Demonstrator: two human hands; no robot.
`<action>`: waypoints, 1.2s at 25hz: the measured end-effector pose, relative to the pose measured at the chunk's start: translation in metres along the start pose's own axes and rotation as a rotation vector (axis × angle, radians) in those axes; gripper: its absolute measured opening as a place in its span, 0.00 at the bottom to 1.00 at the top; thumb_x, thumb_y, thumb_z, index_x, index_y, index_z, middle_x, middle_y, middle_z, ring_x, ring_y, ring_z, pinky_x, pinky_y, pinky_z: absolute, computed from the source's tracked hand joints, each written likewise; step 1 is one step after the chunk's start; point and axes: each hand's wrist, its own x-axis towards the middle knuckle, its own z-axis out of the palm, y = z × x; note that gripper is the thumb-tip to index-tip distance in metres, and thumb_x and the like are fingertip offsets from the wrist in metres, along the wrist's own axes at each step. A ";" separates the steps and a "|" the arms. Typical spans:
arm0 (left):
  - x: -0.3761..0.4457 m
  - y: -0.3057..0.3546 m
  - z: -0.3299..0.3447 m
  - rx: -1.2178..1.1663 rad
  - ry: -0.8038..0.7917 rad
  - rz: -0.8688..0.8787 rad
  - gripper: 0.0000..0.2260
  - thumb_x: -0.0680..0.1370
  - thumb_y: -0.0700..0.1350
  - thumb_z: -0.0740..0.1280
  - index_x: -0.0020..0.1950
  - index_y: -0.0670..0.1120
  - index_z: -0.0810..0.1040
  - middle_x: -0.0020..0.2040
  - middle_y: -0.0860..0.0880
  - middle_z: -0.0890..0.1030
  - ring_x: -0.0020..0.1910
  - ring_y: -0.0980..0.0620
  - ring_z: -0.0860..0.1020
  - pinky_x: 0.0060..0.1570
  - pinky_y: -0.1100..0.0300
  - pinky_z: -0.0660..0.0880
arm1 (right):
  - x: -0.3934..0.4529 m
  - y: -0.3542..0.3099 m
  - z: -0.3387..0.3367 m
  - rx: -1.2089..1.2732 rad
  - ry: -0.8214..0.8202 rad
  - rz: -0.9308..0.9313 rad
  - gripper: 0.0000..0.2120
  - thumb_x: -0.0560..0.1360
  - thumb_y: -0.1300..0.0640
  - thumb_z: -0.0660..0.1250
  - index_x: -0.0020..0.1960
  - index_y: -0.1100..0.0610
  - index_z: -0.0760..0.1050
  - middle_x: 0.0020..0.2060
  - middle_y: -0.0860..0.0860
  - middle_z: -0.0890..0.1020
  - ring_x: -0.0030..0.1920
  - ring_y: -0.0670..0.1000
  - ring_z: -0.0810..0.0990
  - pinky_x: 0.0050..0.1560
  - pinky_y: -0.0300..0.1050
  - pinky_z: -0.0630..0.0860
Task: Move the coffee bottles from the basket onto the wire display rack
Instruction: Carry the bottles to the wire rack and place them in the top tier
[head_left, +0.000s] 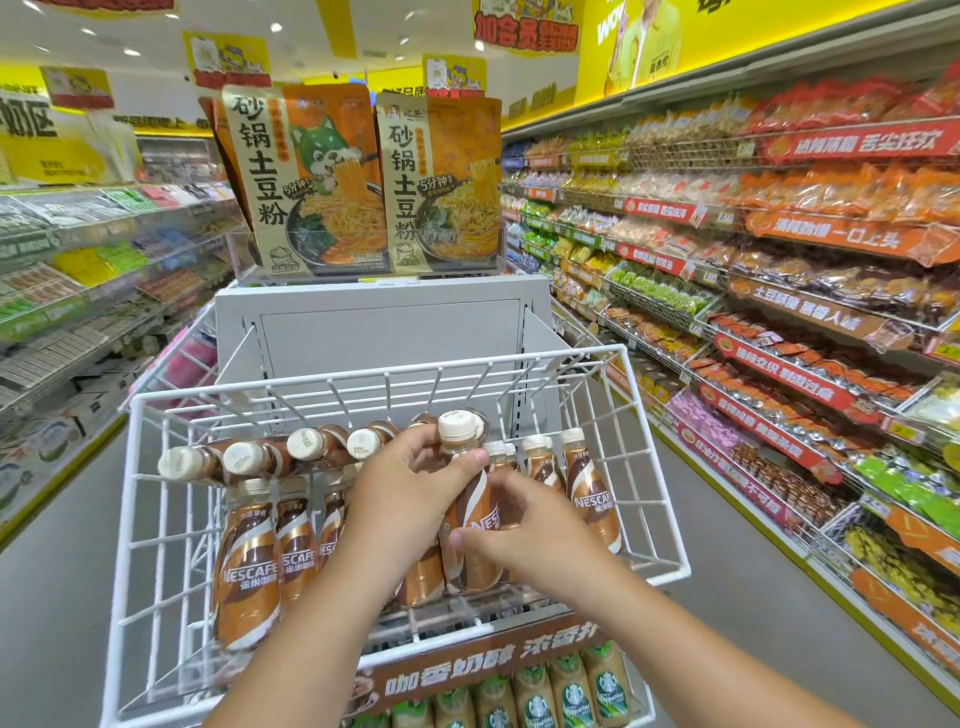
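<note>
Here: left hand (410, 483) and right hand (524, 530), fingers curled, grip one glossy brown plastic bottle (470, 525), label half hidden; white wire rack (660, 499) around.

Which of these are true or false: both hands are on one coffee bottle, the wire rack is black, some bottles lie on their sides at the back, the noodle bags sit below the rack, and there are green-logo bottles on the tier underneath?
1. Both hands hold one coffee bottle. True: the left hand grips the upright coffee bottle near its neck and the right hand holds its body.
2. The wire rack is black. False: the wire rack is white.
3. Bottles lie on their sides along the back. True: a row of lying bottles points its caps toward the camera.
4. The noodle bags sit below the rack. False: the noodle bags stand above it.
5. Green-logo bottles fill the lower tier. True: the green-logo bottles stand there.
</note>
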 end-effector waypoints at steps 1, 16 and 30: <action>-0.002 -0.003 -0.002 0.057 -0.006 0.040 0.12 0.75 0.50 0.76 0.58 0.54 0.83 0.49 0.60 0.86 0.49 0.64 0.83 0.58 0.57 0.80 | 0.000 0.001 0.000 -0.006 0.005 0.006 0.24 0.67 0.41 0.79 0.59 0.40 0.75 0.51 0.34 0.81 0.52 0.35 0.79 0.59 0.40 0.78; -0.027 -0.089 -0.048 1.223 0.022 0.250 0.38 0.76 0.75 0.40 0.82 0.58 0.55 0.84 0.51 0.47 0.82 0.49 0.41 0.80 0.46 0.44 | 0.012 0.034 -0.045 -0.081 0.221 0.171 0.20 0.72 0.44 0.78 0.57 0.50 0.74 0.45 0.40 0.78 0.42 0.41 0.76 0.41 0.36 0.73; -0.030 -0.104 -0.041 1.220 0.015 0.258 0.41 0.73 0.76 0.33 0.83 0.60 0.47 0.82 0.54 0.38 0.81 0.51 0.36 0.77 0.50 0.33 | 0.022 0.063 -0.054 -0.412 0.289 0.387 0.16 0.71 0.39 0.75 0.40 0.48 0.73 0.36 0.47 0.81 0.40 0.50 0.82 0.36 0.44 0.74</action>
